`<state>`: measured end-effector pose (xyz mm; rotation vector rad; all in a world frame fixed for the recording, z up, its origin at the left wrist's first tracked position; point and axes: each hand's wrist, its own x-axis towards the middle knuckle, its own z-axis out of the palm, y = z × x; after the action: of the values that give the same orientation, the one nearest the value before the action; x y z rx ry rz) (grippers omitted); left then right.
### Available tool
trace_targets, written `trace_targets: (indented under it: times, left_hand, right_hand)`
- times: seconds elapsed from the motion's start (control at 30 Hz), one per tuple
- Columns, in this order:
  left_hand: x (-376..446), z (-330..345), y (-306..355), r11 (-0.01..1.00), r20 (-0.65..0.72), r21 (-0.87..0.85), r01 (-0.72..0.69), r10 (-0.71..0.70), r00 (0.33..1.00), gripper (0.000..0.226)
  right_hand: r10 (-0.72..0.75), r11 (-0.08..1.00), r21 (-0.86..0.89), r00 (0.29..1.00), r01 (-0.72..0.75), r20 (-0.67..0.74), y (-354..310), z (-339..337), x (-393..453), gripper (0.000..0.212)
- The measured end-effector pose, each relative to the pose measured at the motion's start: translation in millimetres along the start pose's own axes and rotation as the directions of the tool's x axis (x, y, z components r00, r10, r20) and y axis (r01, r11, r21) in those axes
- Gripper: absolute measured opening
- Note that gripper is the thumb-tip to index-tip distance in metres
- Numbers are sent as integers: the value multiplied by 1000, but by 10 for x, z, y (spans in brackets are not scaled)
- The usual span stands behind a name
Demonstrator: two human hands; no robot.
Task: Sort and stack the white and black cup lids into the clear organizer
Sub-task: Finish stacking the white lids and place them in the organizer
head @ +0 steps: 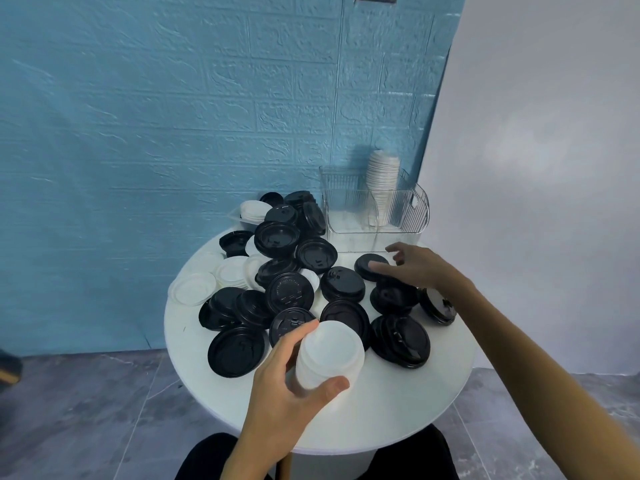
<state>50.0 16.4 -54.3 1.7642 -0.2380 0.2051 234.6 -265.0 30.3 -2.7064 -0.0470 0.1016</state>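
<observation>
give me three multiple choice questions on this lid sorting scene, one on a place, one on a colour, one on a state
1. Where does the clear organizer stand?
A. at the far right of the table, by the wall
B. on the floor
C. at the table's near edge

2. What colour is the stack of lids that the left hand holds?
A. black
B. white
C. blue

3. What is the right hand doing?
A. hanging off the table
B. gripping a white cup
C. reaching with straight fingers onto a black lid

Answers: 1 A, it stands against the blue wall beyond the pile; 2 B, the held stack is white; 3 C, its fingertips lie on the black lid near the organizer.
</observation>
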Motion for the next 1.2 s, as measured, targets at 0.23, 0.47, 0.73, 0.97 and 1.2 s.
trace_targets:
  times: [0.23,0.47,0.73,0.97,1.2]
  left_hand:
    - [6,3,-15,1000,3,1,-9,9,1000,88]
    - [6,-3,-2,1000,7,19,-21,21,1000,87]
    - [15,-4,26,1000,0,18,-20,20,1000,87]
    - [16,-6,28,1000,-4,8,-18,19,1000,87]
    - [14,1,45,1000,-1,8,-22,22,1000,84]
  right_hand:
    - [-80,992,-90,988,92,134,156,-17,-354,99]
    - [-108,993,-53,994,109,26,336,181,-462,93]
    - [-85,966,237,991,107,-104,424,322,-413,96]
    - [33,982,189,975,10,-222,664,117,-304,83]
    - [117,993,52,983,-110,-144,769,244,-246,86]
